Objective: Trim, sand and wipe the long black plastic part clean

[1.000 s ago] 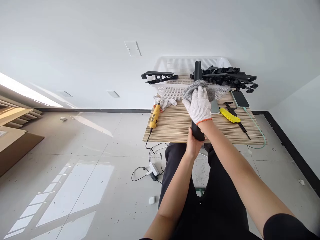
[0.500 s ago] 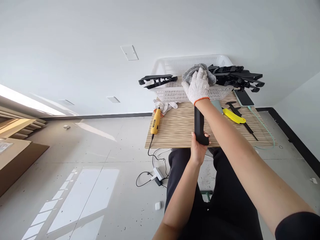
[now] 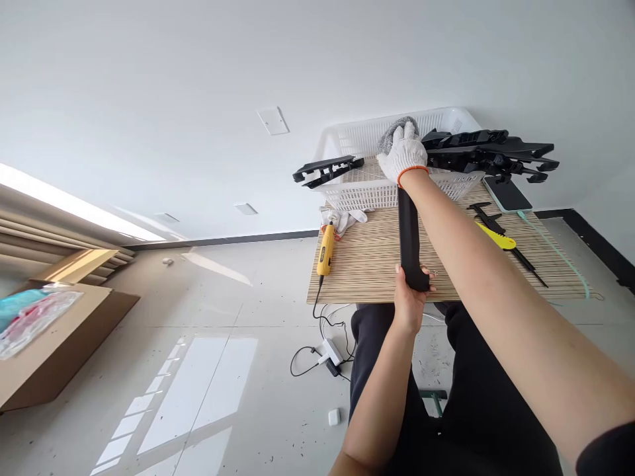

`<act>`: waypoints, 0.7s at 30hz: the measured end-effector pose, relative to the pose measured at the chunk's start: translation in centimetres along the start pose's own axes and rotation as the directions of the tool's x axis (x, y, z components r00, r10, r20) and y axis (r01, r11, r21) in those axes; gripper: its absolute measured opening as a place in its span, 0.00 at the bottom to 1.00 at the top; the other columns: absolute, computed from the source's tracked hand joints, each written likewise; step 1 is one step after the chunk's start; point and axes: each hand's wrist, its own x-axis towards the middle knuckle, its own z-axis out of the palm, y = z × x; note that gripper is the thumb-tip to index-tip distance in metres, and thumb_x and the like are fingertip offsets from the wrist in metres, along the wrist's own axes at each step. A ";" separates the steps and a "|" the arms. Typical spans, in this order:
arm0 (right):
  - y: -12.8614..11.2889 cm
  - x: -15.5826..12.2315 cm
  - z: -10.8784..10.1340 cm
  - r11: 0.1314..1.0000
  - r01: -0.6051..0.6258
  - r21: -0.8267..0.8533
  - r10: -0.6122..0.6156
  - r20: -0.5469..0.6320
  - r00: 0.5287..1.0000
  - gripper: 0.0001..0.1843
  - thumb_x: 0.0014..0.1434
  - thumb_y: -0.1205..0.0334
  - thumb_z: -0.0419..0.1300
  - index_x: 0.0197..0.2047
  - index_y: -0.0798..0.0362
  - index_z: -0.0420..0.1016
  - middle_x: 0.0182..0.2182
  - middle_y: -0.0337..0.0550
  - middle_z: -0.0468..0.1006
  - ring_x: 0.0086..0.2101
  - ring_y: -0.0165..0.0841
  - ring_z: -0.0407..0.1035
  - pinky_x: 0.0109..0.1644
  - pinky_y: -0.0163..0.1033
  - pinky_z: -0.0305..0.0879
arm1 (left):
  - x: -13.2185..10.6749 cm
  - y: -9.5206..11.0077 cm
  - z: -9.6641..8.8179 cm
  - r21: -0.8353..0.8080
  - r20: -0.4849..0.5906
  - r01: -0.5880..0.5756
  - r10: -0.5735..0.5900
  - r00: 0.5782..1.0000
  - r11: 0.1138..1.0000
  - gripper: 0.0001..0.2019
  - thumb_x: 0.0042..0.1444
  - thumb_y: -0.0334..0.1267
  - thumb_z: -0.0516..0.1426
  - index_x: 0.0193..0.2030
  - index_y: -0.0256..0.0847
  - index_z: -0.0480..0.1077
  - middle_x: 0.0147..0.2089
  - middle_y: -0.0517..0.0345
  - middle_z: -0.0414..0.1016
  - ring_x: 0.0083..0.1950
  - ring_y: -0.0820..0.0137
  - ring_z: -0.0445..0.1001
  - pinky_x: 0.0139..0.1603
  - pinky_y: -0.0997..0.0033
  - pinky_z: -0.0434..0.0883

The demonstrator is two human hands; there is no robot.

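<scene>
Holding a long black part (image 3: 409,235) in front of the white basket (image 3: 364,197), with the bare left hand (image 3: 409,305) clamped around its near end. Gripping a gray cloth (image 3: 388,135) above the basket with the gloved right hand (image 3: 404,155), fingers curled over it.

Cardboard box (image 3: 82,340) near beige curtain (image 3: 44,234)
</scene>
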 end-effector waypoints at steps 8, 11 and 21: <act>-0.2 3.1 0.2 0.987 -0.100 0.124 0.100 0.004 0.995 0.27 0.70 0.62 0.56 0.66 0.73 0.68 0.64 0.75 0.66 0.60 0.55 0.68 0.60 0.55 0.66 | 0.9 -1.0 -0.3 -0.027 0.008 -0.028 0.028 1.000 0.999 0.24 0.67 0.60 0.55 0.38 0.38 0.75 0.35 0.54 0.73 0.35 0.69 0.74 0.33 0.72 0.67; -0.5 3.0 0.2 0.984 -0.109 0.138 0.114 -0.028 0.993 0.23 0.71 0.69 0.51 0.64 0.68 0.71 0.62 0.72 0.68 0.59 0.51 0.68 0.58 0.53 0.67 | 1.1 -1.4 -0.5 -0.017 0.011 -0.059 0.059 0.998 0.998 0.25 0.64 0.62 0.58 0.38 0.37 0.75 0.33 0.55 0.73 0.35 0.69 0.74 0.36 0.71 0.68; -0.5 0.8 0.6 0.992 -0.037 0.122 0.049 -0.102 0.994 0.25 0.68 0.72 0.48 0.65 0.68 0.71 0.62 0.70 0.71 0.60 0.55 0.66 0.58 0.56 0.67 | 0.5 -2.0 -1.1 -0.019 0.018 -0.095 0.095 0.995 0.995 0.27 0.59 0.65 0.62 0.36 0.38 0.76 0.31 0.57 0.74 0.35 0.71 0.75 0.41 0.73 0.72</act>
